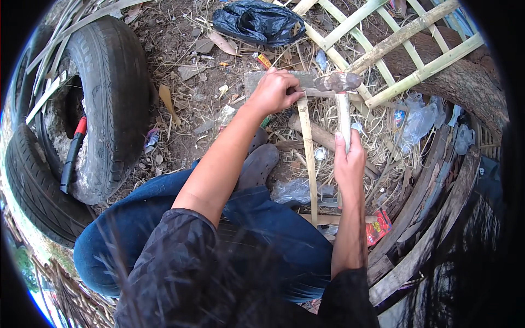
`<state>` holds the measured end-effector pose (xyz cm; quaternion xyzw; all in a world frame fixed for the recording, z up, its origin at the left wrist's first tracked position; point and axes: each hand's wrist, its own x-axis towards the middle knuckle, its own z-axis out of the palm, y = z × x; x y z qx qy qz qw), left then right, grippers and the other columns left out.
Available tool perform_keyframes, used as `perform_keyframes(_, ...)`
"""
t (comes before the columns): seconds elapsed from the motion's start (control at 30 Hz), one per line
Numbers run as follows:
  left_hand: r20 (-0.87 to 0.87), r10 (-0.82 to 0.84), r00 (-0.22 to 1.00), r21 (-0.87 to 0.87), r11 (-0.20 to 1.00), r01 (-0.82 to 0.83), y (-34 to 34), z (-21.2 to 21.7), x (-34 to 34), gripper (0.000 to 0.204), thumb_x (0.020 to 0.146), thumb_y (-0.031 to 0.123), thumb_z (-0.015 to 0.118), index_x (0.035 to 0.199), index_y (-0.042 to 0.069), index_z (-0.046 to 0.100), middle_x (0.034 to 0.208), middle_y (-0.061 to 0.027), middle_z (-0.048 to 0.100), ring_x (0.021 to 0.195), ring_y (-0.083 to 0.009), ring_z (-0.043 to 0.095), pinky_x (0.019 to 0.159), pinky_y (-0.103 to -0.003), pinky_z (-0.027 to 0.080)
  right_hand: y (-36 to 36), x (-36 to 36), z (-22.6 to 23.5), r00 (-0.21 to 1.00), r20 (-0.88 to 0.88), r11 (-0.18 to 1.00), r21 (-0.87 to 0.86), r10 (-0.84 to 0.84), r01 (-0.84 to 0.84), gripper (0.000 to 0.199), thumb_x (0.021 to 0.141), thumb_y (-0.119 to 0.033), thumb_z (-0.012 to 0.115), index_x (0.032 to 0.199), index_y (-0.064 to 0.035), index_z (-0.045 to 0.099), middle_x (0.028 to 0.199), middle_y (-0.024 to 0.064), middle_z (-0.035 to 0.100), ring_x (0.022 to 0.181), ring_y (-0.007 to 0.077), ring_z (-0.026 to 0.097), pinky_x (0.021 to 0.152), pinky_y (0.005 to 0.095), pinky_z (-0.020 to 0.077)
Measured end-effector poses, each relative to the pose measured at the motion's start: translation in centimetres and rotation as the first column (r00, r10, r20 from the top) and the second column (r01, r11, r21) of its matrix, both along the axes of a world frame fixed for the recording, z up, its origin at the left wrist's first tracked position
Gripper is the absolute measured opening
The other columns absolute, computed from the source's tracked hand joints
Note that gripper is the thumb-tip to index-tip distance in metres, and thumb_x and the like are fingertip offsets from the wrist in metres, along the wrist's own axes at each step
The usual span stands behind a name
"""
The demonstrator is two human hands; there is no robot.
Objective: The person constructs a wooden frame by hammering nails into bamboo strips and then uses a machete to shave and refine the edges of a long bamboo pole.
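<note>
My right hand (350, 158) is closed round the pale handle of a hammer (343, 112), its rusty head raised near the lattice's lower corner. To its left, my left hand (276, 90) is closed, thumb and fingertips pinched at the upper end of a thin bamboo strip (309, 158). That strip runs down toward my knees. Another flat strip (322, 93) lies crosswise between my left fingertips and the bamboo lattice (425, 71). Whether anything small sits in the pinch is hidden. A flat grey block (257, 80) lies partly behind my left hand.
Worn tires (123, 98) stand at left, with a black-and-red tool (74, 156) resting in them. A black plastic bag (260, 23) lies at the far side. A thick log (437, 65) and stacked wood slats (432, 218) border the right. Straw and plastic litter cover the soil.
</note>
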<state>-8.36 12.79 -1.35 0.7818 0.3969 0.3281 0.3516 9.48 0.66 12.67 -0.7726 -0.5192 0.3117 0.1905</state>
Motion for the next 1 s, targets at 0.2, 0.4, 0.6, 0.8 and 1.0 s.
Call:
perform_keyframes(0.2, -0.021, 0.018, 1.0, -0.023, 1.0, -0.018, 0.2, 0.1, -0.1, 0.017, 0.072, 0.018, 0.077, 0.072, 0.007, 0.064, 0.074, -0.0082, 0.064, 0.078, -0.0276, 0.06, 0.076, -0.038, 0.042, 1.1, 0.5, 0.2, 0.985, 0.103, 0.99, -0.061, 0.136, -0.131, 0.024, 0.095, -0.027, 0.054, 0.097, -0.0028, 0.055, 0.069, 0.0233, 0.062, 0.069, 0.0445, 0.061, 0.059, 0.0499, 0.0439)
perform_keyframes(0.4, -0.025, 0.025, 0.999, 0.008, 1.0, -0.024, 0.0, 0.1, 0.2, 0.017, 0.073, 0.019, 0.077, 0.073, 0.007, 0.065, 0.075, -0.0073, 0.064, 0.079, -0.0272, 0.06, 0.078, -0.038, 0.042, 0.8, 0.5, -0.7, 0.989, 0.077, 0.989, -0.086, 0.125, -0.118, 0.026, 0.095, -0.027, 0.053, 0.097, -0.0014, 0.053, 0.07, 0.025, 0.061, 0.071, 0.0455, 0.061, 0.06, 0.0504, 0.0439)
perform_keyframes(0.6, -0.029, -0.002, 1.0, -0.01, 1.0, 0.002, 0.0, 0.1, 0.1, 0.016, 0.074, 0.02, 0.076, 0.073, 0.007, 0.066, 0.077, -0.0078, 0.065, 0.081, -0.0268, 0.06, 0.078, -0.038, 0.042, -5.1, 0.7, -2.6, 0.985, -0.098, 0.987, -0.092, -0.139, 0.131, 0.021, 0.092, -0.021, 0.062, 0.09, -0.0006, 0.056, 0.066, 0.0077, 0.056, 0.06, 0.0162, 0.052, 0.059, 0.0344, 0.0434)
perform_keyframes(0.8, -0.023, 0.01, 1.0, -0.014, 1.0, -0.011, -0.5, 0.1, 0.2, 0.017, 0.073, 0.021, 0.077, 0.072, 0.008, 0.066, 0.076, -0.007, 0.065, 0.081, -0.0262, 0.061, 0.079, -0.037, 0.042, -10.2, 1.7, -7.4, 0.822, -0.513, 0.965, -0.21, -0.247, 0.159, 0.028, 0.083, -0.005, 0.07, 0.107, 0.005, 0.057, 0.104, 0.0138, 0.068, 0.094, 0.0196, 0.066, 0.083, 0.0308, 0.0531)
perform_keyframes(1.0, -0.056, 0.109, 0.992, 0.062, 0.992, -0.105, -1.1, 0.8, 1.0, 0.016, 0.074, 0.021, 0.075, 0.072, 0.008, 0.067, 0.076, -0.0082, 0.065, 0.079, -0.0276, 0.061, 0.077, -0.038, 0.043, -9.8, 1.3, -8.9, 0.913, -0.362, 0.979, -0.146, -0.19, 0.146, 0.036, 0.079, -0.009, 0.074, 0.109, 0.0038, 0.059, 0.093, 0.0104, 0.068, 0.074, 0.0126, 0.064, 0.067, 0.0268, 0.0533)
